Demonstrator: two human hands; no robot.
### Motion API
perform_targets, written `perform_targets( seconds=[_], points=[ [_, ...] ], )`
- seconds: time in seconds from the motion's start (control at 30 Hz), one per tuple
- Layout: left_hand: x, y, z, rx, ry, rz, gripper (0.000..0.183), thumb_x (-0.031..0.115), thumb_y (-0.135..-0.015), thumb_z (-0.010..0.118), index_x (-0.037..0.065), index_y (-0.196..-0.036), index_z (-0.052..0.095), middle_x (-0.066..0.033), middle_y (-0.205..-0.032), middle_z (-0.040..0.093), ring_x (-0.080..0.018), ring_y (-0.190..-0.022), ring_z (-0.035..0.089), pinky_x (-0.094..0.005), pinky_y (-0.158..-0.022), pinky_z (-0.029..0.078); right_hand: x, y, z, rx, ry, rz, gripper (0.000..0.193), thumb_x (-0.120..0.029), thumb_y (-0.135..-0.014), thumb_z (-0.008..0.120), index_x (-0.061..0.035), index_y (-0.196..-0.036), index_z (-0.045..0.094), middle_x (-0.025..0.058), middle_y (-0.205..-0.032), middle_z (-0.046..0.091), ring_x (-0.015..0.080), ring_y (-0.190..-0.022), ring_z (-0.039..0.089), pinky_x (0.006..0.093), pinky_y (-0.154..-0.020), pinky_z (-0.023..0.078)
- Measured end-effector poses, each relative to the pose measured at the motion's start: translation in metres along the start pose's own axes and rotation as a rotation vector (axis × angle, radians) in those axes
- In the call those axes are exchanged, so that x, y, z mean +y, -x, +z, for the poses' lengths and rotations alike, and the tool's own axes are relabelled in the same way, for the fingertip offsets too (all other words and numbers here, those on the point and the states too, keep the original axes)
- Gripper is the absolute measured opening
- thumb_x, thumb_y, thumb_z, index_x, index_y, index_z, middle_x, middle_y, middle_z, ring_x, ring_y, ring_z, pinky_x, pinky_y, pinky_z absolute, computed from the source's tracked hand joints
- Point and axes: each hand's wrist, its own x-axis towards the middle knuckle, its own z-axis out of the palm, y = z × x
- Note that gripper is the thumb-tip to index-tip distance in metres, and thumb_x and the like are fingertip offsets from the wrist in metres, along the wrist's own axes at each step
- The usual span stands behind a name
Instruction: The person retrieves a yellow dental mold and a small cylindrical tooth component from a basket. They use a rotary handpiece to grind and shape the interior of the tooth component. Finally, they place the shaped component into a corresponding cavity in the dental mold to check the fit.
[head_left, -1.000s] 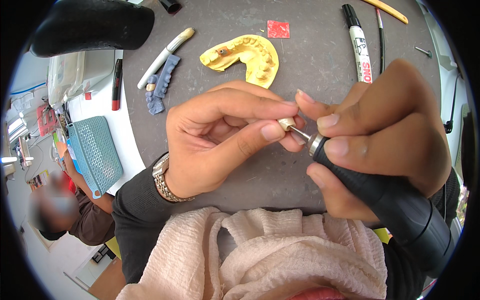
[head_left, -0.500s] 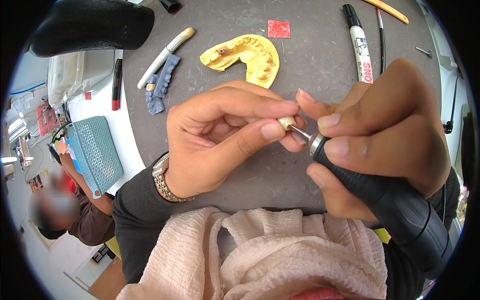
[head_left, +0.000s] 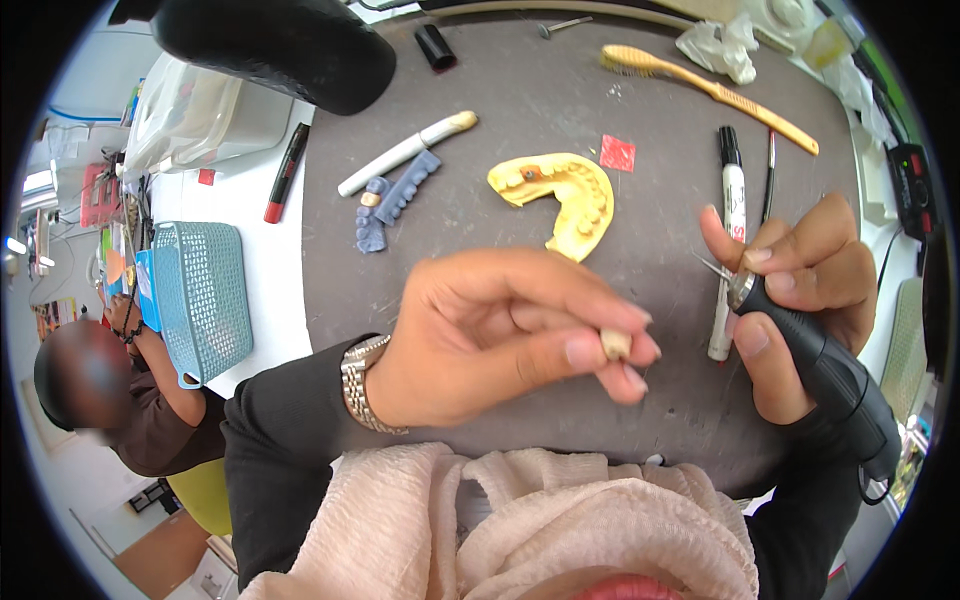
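Observation:
Between the thumb and fingertips of my left hand (head_left: pixel 490 340) I pinch a small cream-coloured dental crown (head_left: pixel 616 346). My right hand (head_left: pixel 815 285) wraps round a black rotary handpiece (head_left: pixel 825 365); its thin metal bur points up and left, apart from the crown. Beyond my left hand lies a yellow dental cast (head_left: pixel 590 210) with one brownish spot among its teeth. To its left are a blue-grey row of moulded teeth (head_left: pixel 410 188), a smaller blue-grey piece (head_left: pixel 371 232) bearing a cream tooth, and a white stick (head_left: pixel 395 160) with a tooth-shaped tip.
A white marker (head_left: pixel 733 195) lies behind my right hand, near a wooden-handled brush (head_left: pixel 715 90). A red square (head_left: pixel 617 153) sits by the cast. Far left stand a black rounded object (head_left: pixel 285 50) and a blue basket (head_left: pixel 205 300). Another person (head_left: pixel 165 400) sits at the left.
The handpiece has drawn away to the right from the crown, its bur no longer at it. My left hand has shifted right and nearer with the crown. The view has also moved.

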Motion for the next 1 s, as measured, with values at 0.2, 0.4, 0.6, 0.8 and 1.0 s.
perform_targets(
  seconds=[0.2,0.4,0.6,0.8,1.0],
  points=[
    [0.004,0.003,0.006,0.003,0.095,-0.019,0.010,0.000,-0.082,0.060,-0.001,-0.093,0.060,-0.0225,-0.085,0.060,-0.0266,-0.067,0.065,-0.0320,-0.059,0.056,-0.002,0.000,-0.001,-0.017,0.006,0.062,0.024,-0.005,-0.075,0.061,-0.0093,-0.090,0.042,0.0087,-0.090,0.040,0.0120,-0.067,0.045,0.0437,-0.100,0.037],
    [-0.004,0.000,0.000,-0.026,0.109,0.078,0.015,-0.002,-0.077,0.065,-0.003,-0.092,0.062,-0.0227,-0.085,0.061,-0.0263,-0.066,0.064,-0.0328,-0.060,0.056,-0.001,0.000,-0.001,0.001,0.025,0.087,0.024,-0.006,-0.075,0.062,-0.0091,-0.089,0.042,0.0083,-0.090,0.039,0.0120,-0.067,0.045,0.0430,-0.100,0.038],
    [0.000,-0.002,-0.008,-0.230,0.068,0.142,0.014,-0.004,-0.076,0.066,-0.004,-0.090,0.063,-0.0207,-0.085,0.063,-0.0282,-0.072,0.065,-0.0334,-0.063,0.051,0.001,0.000,-0.001,-0.004,0.045,0.079,0.024,-0.008,-0.076,0.062,-0.0088,-0.089,0.041,0.0079,-0.090,0.039,0.0120,-0.067,0.045,0.0429,-0.100,0.038],
    [-0.006,0.001,-0.009,-0.199,0.170,0.165,0.020,-0.004,-0.079,0.062,-0.002,-0.098,0.059,-0.0202,-0.090,0.063,-0.0262,-0.074,0.065,-0.0321,-0.065,0.049,0.004,-0.001,0.002,0.014,0.001,0.074,0.024,-0.008,-0.076,0.062,-0.0081,-0.089,0.042,0.0082,-0.091,0.040,0.0118,-0.067,0.044,0.0452,-0.099,0.038],
    [-0.009,-0.008,-0.023,0.005,0.288,0.113,0.027,0.002,-0.090,0.048,0.003,-0.117,0.048,-0.0178,-0.106,0.060,-0.0176,-0.086,0.063,-0.0278,-0.077,0.049,0.004,-0.004,0.004,0.023,0.011,0.084,0.022,-0.006,-0.076,0.060,-0.0070,-0.089,0.042,0.0084,-0.091,0.040,0.0127,-0.070,0.046,0.0467,-0.098,0.038]
  ],
)
